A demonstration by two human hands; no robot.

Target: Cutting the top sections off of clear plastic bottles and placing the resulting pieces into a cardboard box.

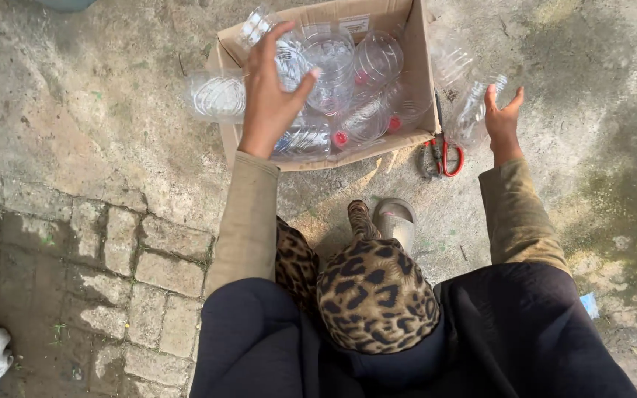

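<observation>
Sitting on rough grey concrete ground (75, 88), an open brown cardboard box (423, 70) is the landmark — packed with clear plastic bottles with red caps (366, 118). Left hand (270, 92) is over the box's left half, fingers spread wide on a clear ribbed plastic bottle (293, 63) at the top of the pile; grip not fully closed. One clear plastic bottle end (217, 96) sticks out past the box's left wall. Right hand (503, 118) is just right of the box, open, palm against a clear upright plastic bottle (473, 110) — touching it. Red-handled scissors (444, 155) lie at the box's near right corner.
</observation>
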